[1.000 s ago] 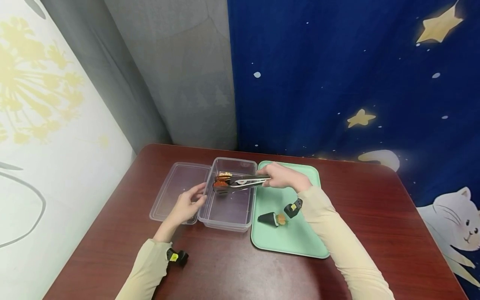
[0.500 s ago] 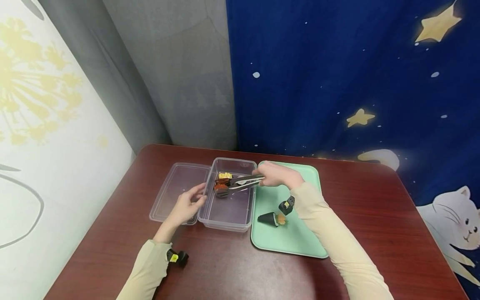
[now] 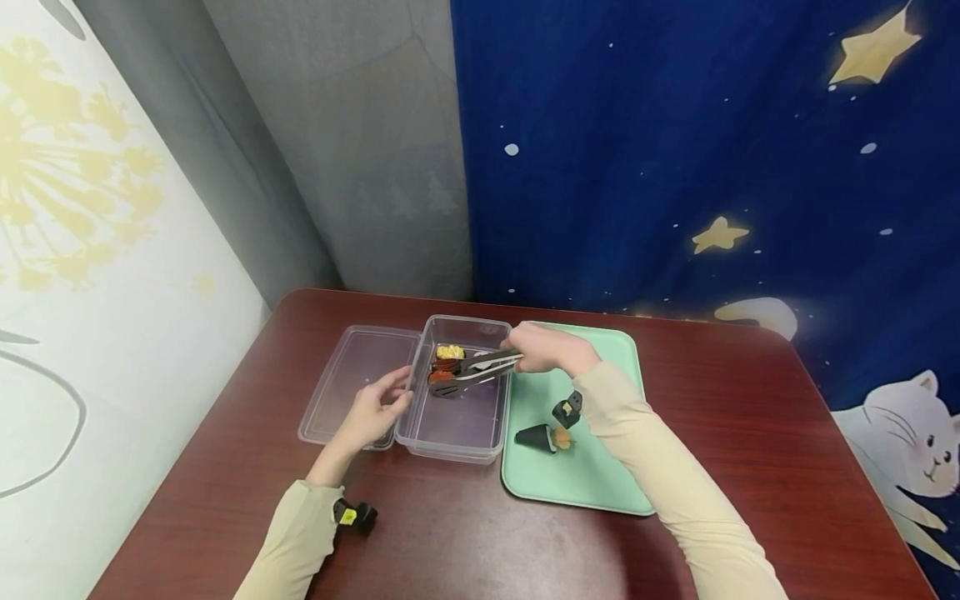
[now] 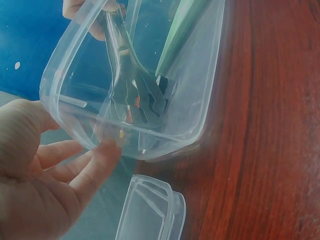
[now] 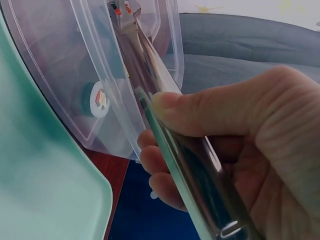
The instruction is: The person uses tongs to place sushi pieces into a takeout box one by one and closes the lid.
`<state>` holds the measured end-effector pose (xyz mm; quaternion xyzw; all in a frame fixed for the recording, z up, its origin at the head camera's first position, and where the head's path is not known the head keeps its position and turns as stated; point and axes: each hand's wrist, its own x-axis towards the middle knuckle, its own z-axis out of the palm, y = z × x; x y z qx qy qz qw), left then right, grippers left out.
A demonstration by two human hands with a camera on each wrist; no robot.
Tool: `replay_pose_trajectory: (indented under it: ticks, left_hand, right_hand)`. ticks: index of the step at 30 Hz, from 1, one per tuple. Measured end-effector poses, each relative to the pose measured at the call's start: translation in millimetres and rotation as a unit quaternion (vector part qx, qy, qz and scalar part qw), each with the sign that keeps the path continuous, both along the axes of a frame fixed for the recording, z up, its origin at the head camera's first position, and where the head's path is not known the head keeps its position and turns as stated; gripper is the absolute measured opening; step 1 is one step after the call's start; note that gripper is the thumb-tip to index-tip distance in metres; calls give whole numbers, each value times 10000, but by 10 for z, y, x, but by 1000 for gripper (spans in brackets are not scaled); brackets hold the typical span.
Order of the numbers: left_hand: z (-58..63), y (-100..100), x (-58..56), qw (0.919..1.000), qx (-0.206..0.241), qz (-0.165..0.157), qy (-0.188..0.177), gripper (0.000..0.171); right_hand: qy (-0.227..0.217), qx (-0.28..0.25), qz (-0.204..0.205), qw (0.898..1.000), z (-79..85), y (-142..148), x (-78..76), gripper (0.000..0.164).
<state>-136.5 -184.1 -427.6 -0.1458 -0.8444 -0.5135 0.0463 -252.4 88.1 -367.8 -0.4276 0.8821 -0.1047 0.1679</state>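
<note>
My left hand (image 3: 372, 412) rests with spread fingers against the left wall of a clear plastic container (image 3: 402, 435). My right hand (image 3: 546, 346) grips metal tongs (image 3: 491, 363), thumb on top, fingers underneath. The tongs reach down into the container, their tips around a reddish sushi piece (image 3: 442, 377). Behind the tips sits a yellow-topped sushi piece (image 3: 450, 352). A round sushi roll with white rice (image 5: 99, 100) shows through the container wall in the right wrist view. Whether the tips touch the reddish piece, I cannot tell.
Right of the container lies a green tray (image 3: 600, 483) bearing a dark cone-shaped hand roll (image 3: 536, 437). A clear lid (image 3: 341, 392) lies to the left, partly under my left hand. All stand on a dark red wooden table (image 3: 450, 533), with curtains behind.
My right hand has shifted a little left with the tongs. The tips look slightly further apart, and the yellow-topped piece shows more fully. My left hand has stayed in place.
</note>
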Motion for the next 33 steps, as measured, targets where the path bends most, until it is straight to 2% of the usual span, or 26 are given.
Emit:
replay_pose_trajectory:
  ticks: [7, 11, 18, 21, 27, 33]
  left_hand:
    - [-7, -10, 2, 9999, 35, -9, 142, 40]
    - [-11, -10, 1, 9999, 57, 29, 113, 40]
    - [-8, -6, -1, 10000, 61, 9, 42, 40]
    - [-6, -3, 0, 10000, 66, -7, 36, 40]
    - [-20, -4, -5, 9999, 24, -11, 144, 40]
    - [-19, -8, -5, 9998, 35, -23, 205, 40]
  right_hand:
    - [-62, -109, -133, 9998, 41, 110, 43, 33]
    - [69, -476, -83, 9988, 69, 249, 57, 36]
    - [265, -1163, -12, 9929, 78, 521, 96, 16]
    - [237, -1348, -197, 9904, 69, 660, 132, 21]
    - [136, -1383, -617, 9884, 69, 950, 252, 40]
    - [125, -1563, -827, 9842, 19, 1225, 355, 43]
